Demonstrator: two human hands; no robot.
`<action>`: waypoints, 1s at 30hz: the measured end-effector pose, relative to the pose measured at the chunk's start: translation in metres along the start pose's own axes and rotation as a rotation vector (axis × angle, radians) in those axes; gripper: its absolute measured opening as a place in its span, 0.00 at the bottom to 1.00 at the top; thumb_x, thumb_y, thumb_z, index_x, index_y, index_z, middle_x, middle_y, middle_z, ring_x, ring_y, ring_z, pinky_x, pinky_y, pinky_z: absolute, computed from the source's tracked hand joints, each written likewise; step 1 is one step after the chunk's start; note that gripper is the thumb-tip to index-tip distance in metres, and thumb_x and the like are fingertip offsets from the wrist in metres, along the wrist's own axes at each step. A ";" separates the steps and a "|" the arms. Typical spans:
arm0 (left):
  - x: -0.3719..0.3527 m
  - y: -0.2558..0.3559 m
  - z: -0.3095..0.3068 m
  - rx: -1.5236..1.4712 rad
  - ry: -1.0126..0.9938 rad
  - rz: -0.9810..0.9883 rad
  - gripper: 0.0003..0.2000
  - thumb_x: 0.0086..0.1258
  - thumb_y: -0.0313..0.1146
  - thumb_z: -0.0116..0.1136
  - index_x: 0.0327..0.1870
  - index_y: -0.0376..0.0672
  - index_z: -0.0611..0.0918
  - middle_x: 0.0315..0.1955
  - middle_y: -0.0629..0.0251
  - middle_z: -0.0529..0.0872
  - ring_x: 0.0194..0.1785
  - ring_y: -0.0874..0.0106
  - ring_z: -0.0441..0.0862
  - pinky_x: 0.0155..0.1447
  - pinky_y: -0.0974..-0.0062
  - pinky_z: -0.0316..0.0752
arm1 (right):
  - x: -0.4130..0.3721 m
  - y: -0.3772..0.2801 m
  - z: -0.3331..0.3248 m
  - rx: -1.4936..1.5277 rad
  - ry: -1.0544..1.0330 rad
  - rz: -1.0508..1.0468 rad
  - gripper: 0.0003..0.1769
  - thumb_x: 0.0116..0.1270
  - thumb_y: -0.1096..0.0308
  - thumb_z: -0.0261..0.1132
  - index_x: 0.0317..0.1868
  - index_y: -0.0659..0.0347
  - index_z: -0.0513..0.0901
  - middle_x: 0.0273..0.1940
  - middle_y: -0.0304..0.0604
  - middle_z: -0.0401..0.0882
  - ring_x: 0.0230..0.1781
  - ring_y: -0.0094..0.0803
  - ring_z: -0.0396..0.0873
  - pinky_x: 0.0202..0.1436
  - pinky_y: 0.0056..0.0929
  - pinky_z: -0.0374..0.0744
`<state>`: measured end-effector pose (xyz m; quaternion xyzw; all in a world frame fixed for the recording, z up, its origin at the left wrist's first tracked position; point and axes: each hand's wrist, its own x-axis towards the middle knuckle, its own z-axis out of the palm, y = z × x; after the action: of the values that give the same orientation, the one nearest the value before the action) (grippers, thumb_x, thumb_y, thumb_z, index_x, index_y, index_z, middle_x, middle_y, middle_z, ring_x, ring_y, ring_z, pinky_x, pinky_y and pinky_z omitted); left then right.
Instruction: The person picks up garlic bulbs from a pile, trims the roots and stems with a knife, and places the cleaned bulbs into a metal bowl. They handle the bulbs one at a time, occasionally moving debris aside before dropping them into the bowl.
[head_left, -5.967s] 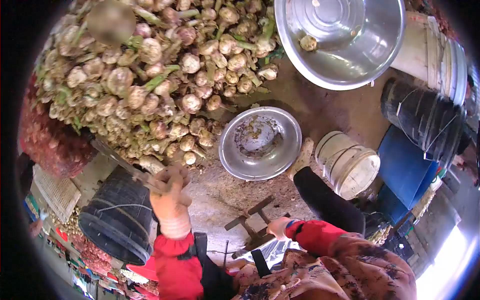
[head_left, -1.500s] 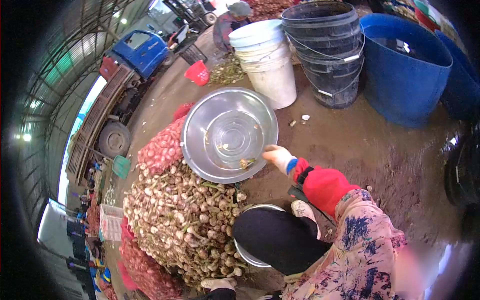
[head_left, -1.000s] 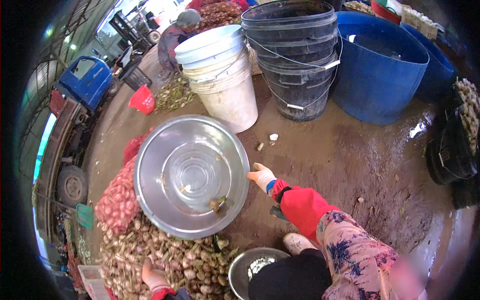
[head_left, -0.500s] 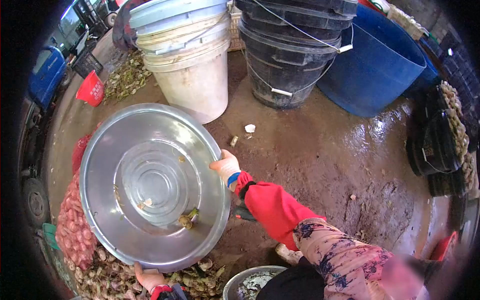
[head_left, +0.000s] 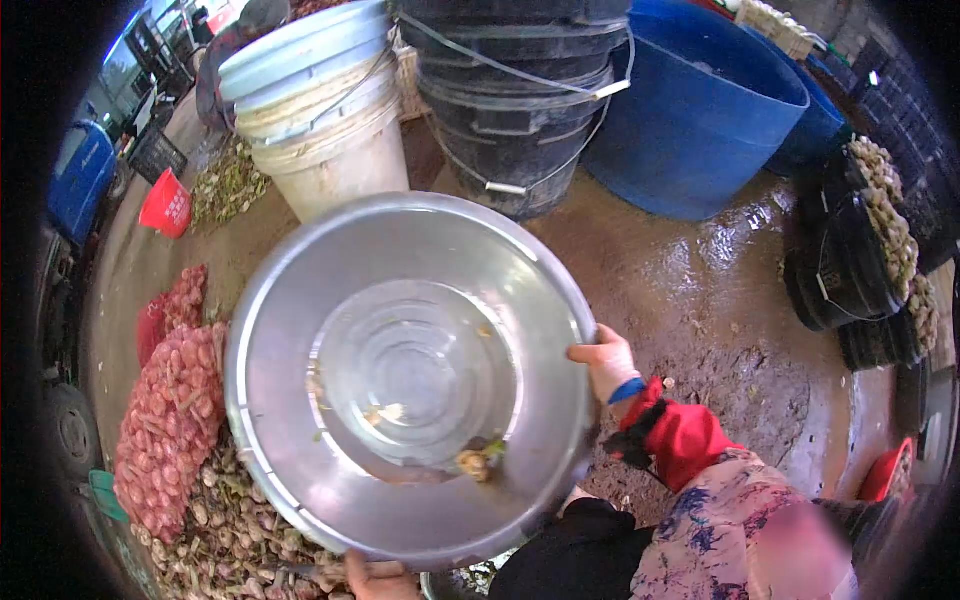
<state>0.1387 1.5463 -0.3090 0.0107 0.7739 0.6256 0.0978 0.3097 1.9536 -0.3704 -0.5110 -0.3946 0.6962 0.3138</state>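
Observation:
A wide metal basin [head_left: 275,250] is held up between both hands, its inside facing the camera. My right hand [head_left: 606,368] grips the rim on the right, thumb over the edge. At the bottom rim, my left hand [head_left: 380,578] has hold of the basin, partly cut off by the frame's lower edge. Inside lie a small bulb with a green stalk [head_left: 478,462] and a few pale scraps [head_left: 385,412]. Under the basin's lower left side are many loose bulbs [head_left: 235,530] on the ground.
Stacked white buckets [head_left: 330,150], stacked black buckets [head_left: 500,110] and a blue tub [head_left: 690,130] stand beyond. Filled black buckets [head_left: 850,275] are at right; red net sacks [head_left: 170,430] and a red bucket [head_left: 167,205] at left. Another person [head_left: 225,75] is at upper left.
Both hands have carried the basin to the right in view, and it appears larger. The buckets and tub have shifted left and up in view.

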 end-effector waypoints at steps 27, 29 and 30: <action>-0.059 -0.005 0.142 -0.024 -0.201 -0.335 0.23 0.60 0.28 0.59 0.59 0.45 0.72 0.33 0.69 0.79 0.34 0.70 0.77 0.40 0.73 0.73 | 0.055 -0.046 -0.195 -0.499 0.355 -0.368 0.35 0.52 0.76 0.66 0.63 0.64 0.69 0.44 0.43 0.81 0.40 0.31 0.78 0.46 0.29 0.77; -0.074 0.009 0.125 -0.558 -0.021 -0.573 0.29 0.62 0.38 0.62 0.64 0.51 0.65 0.40 0.67 0.79 0.35 0.65 0.77 0.38 0.62 0.74 | 0.058 -0.072 -0.174 -0.368 0.117 -0.562 0.37 0.57 0.79 0.63 0.68 0.66 0.63 0.56 0.48 0.74 0.51 0.29 0.75 0.54 0.25 0.74; -0.088 0.011 0.109 -0.681 0.039 -0.590 0.30 0.61 0.31 0.62 0.65 0.46 0.65 0.36 0.63 0.77 0.32 0.69 0.77 0.31 0.69 0.74 | 0.049 -0.090 -0.161 -0.261 -0.017 -0.526 0.35 0.59 0.82 0.61 0.68 0.67 0.64 0.60 0.48 0.70 0.55 0.28 0.72 0.57 0.24 0.72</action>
<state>0.2415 1.6414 -0.3078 -0.2547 0.4955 0.7902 0.2553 0.4530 2.0760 -0.3420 -0.4211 -0.6023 0.5387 0.4119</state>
